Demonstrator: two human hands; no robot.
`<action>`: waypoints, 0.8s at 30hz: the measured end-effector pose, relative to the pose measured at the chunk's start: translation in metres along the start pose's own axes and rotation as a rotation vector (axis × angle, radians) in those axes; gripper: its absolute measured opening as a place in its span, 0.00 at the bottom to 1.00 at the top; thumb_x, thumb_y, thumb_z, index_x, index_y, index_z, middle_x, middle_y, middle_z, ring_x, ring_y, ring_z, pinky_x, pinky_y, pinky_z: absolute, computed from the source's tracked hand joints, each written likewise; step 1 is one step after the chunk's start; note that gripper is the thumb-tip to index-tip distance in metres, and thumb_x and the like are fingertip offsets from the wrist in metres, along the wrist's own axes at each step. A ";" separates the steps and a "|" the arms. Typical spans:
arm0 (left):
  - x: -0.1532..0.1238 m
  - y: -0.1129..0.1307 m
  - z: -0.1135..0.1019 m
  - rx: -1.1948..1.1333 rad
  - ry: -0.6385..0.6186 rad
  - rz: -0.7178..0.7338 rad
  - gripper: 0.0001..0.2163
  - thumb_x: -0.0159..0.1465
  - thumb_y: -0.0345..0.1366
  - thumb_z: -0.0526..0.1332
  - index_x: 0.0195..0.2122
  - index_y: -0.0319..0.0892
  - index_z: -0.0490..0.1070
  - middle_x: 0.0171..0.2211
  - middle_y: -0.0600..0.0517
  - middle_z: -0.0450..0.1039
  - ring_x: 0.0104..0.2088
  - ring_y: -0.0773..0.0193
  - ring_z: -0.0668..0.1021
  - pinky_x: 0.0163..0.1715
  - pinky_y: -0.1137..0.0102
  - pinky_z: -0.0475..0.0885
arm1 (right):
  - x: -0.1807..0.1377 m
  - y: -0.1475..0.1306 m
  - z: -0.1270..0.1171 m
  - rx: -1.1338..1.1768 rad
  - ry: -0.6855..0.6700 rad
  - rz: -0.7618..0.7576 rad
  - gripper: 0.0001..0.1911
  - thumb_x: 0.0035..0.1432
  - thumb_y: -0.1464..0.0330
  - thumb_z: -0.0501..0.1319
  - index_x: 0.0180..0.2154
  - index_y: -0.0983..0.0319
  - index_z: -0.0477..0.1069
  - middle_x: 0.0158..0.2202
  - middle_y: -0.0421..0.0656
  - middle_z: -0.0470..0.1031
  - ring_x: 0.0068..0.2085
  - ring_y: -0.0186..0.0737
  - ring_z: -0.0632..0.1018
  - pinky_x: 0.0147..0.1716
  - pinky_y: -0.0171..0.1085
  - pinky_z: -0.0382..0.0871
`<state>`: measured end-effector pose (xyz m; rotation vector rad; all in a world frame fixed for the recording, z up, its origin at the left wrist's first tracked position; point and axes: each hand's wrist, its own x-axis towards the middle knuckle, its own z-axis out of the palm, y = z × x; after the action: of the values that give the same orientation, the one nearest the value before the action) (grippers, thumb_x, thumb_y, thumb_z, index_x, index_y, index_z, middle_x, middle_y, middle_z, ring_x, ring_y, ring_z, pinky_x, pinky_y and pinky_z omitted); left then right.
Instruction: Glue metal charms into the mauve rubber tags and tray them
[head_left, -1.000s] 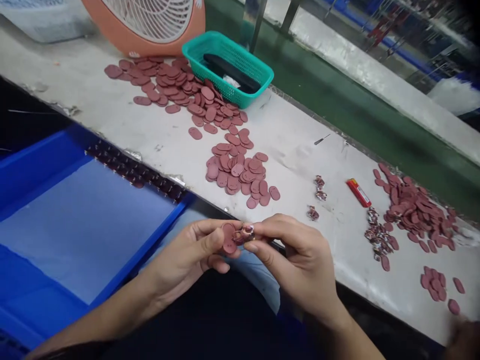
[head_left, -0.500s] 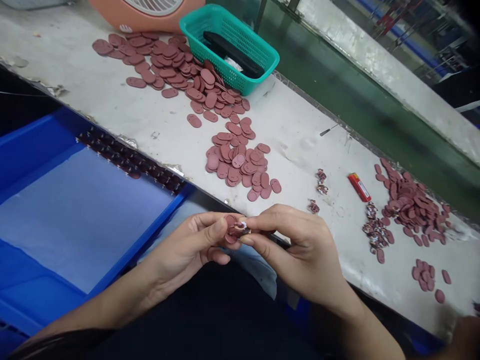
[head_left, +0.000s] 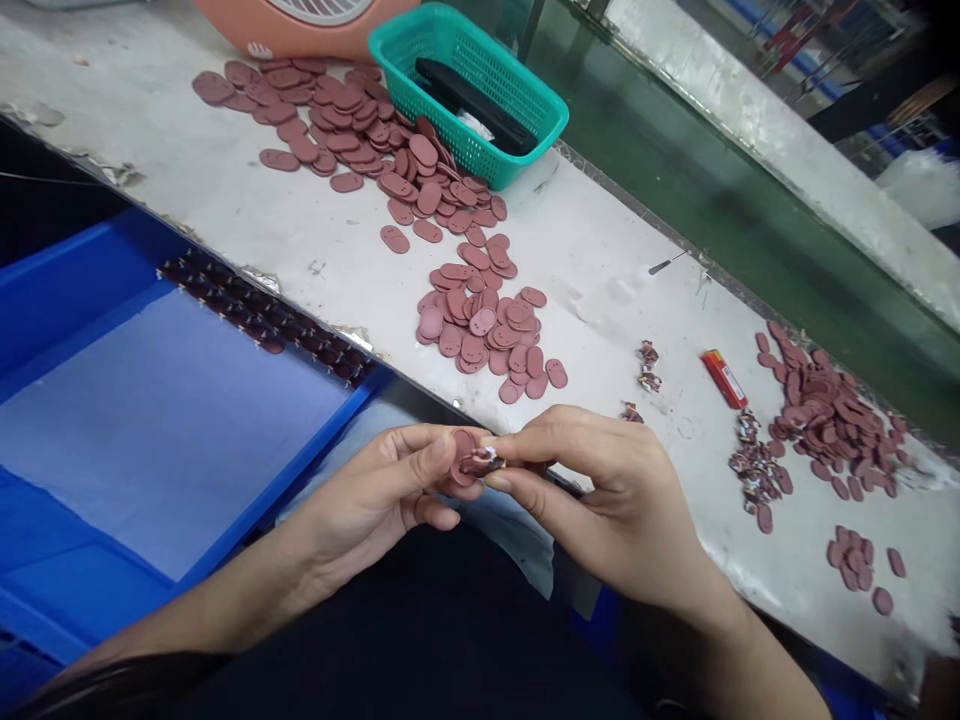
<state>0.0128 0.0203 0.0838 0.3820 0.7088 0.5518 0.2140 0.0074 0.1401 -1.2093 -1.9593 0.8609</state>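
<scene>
My left hand (head_left: pixel 401 475) pinches a reddish-brown oval disc (head_left: pixel 463 452) between thumb and fingers, just off the front edge of the bench. Against the disc, my right hand (head_left: pixel 592 480) grips a small painted figure (head_left: pixel 482 459) by thumb and forefinger; its white and brown parts show, but the fingertips hide the rest. Figure and disc overlap in view, and I cannot tell whether they are joined. Beyond my hands lies a pile of similar oval discs (head_left: pixel 487 320), some with small holes. A few more painted figures (head_left: pixel 649 365) lie past my right hand.
A green basket (head_left: pixel 469 95) holding a black object stands by a larger disc pile (head_left: pixel 352 120) and an orange fan (head_left: pixel 300 30). On the right are a red box (head_left: pixel 724 379), figures and discs (head_left: pixel 832 410). A blue crate (head_left: pixel 285 480) with rows of dark pieces sits at left.
The view has shifted slightly, so the bench items appear a little displaced. My hands stay together, and the figure has moved slightly to the right against the disc, showing more of its face.
</scene>
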 end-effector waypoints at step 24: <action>-0.016 0.001 0.012 0.034 -0.047 0.136 0.11 0.55 0.43 0.77 0.37 0.46 0.86 0.25 0.54 0.80 0.23 0.71 0.77 0.25 0.81 0.73 | -0.014 -0.024 -0.002 -0.042 -0.009 -0.163 0.18 0.62 0.79 0.65 0.51 0.59 0.76 0.37 0.43 0.83 0.32 0.36 0.81 0.33 0.34 0.82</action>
<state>0.0107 0.0103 0.1007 0.4762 0.6505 0.6575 0.2091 -0.0132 0.1574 -1.0533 -2.0604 0.7463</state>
